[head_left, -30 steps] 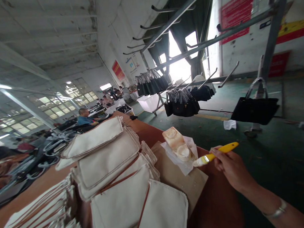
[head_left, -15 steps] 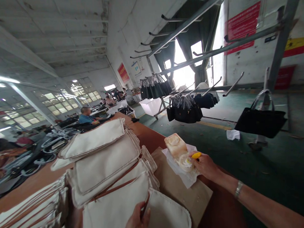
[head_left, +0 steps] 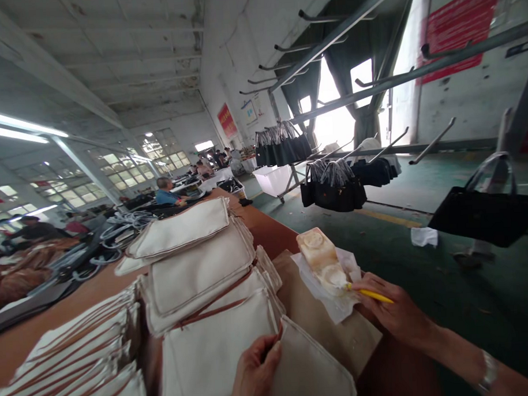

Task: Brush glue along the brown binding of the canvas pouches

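My left hand [head_left: 258,367] pinches the upper corner of a stitched off-white bag panel [head_left: 315,363] at the front edge of the table. In my right hand [head_left: 391,310] is a slim yellow-handled tool [head_left: 377,296]; its tip reaches to white paste in a cut-open plastic container [head_left: 316,246], and I cannot make out what kind of tip it has. Under the container lies a crumpled white plastic sheet [head_left: 302,272], on a brown board [head_left: 364,336]. Left of my left hand, similar off-white panels [head_left: 201,275] are piled in overlapping stacks.
More panels with brown edges [head_left: 74,349] fan out at the front left. Dark straps and grey handles [head_left: 113,232] lie beyond on the brown table [head_left: 269,224]. A metal rack [head_left: 343,105] with black handbags [head_left: 333,190] stands to the right. A co-worker [head_left: 168,192] sits further back.
My right hand has turned, so the yellow handle now points right, its tip at the paste. My left hand still grips the panel. The whole view has shifted, with the scene sliding rightward.
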### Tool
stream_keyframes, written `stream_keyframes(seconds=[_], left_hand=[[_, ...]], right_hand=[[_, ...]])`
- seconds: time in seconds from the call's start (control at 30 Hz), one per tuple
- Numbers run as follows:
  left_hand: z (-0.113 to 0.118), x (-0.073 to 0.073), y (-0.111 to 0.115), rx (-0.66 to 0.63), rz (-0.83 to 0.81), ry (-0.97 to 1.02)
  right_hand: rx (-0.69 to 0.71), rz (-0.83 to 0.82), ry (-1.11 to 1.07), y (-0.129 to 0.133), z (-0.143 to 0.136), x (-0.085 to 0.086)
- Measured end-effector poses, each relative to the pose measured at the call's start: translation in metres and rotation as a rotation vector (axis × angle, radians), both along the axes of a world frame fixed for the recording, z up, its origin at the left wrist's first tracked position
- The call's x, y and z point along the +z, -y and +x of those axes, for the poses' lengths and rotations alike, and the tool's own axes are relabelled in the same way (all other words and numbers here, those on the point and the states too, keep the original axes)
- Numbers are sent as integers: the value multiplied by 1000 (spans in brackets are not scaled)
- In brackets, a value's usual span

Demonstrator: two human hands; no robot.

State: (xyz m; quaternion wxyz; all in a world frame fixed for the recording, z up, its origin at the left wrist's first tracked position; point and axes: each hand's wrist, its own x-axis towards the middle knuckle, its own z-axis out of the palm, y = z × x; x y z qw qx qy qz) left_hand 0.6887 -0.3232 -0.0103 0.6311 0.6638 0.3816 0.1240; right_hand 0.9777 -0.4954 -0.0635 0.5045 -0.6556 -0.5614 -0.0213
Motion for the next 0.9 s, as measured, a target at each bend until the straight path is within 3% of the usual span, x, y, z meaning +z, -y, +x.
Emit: stream_keyframes(seconds=[0.13,0.27,0.47,0.63,0.8,0.9], left_hand=[[-2,7,15,18,-42,55],[-5,16,25,23,-10,50],[-4,14,40,-12,54,52],[-3,1,49,-31,118,36],[-6,-3,53,-34,147,57],[-6,-3,55,-31,163,61]], right_hand=[[-129,8,-120,-8,-2,2],[-163,-20,-318,-1,-29,25],[23,87,-829,11,-86,71],[150,61,-814,-4,-103,78],[14,150,-726,-2,-101,75],[27,142,-764,6,-104,75]])
